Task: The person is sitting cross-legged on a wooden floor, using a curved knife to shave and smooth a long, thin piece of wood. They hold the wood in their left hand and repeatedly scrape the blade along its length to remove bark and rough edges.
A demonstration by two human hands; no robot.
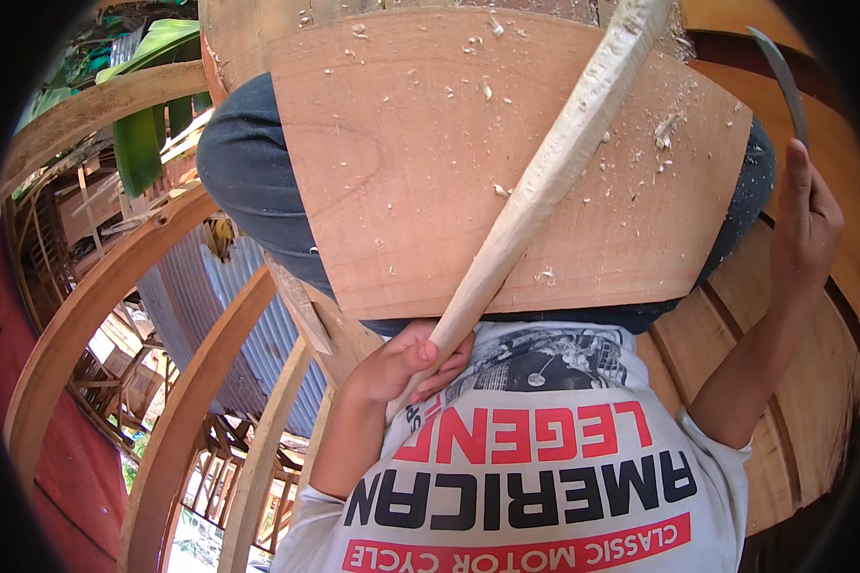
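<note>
My left hand (403, 365) is closed around the near end of a long, pale, roughly shaved wooden stick (551, 170). The stick slants away to the upper right and runs out of the top of the view. It lies across a plywood board (401, 143) resting over my lap. Out to the right, my right hand (808, 215) is raised and closed on a knife with a thin curved blade (786, 86), apart from the stick. The knife's handle is mostly hidden in my fingers.
Wood shavings (666, 129) are scattered over the board. Wooden rails (115, 296) stand to the left, with corrugated metal sheets (248, 320) and green leaves (141, 143) beyond them. Wooden planks (769, 382) lie to the right under my arm.
</note>
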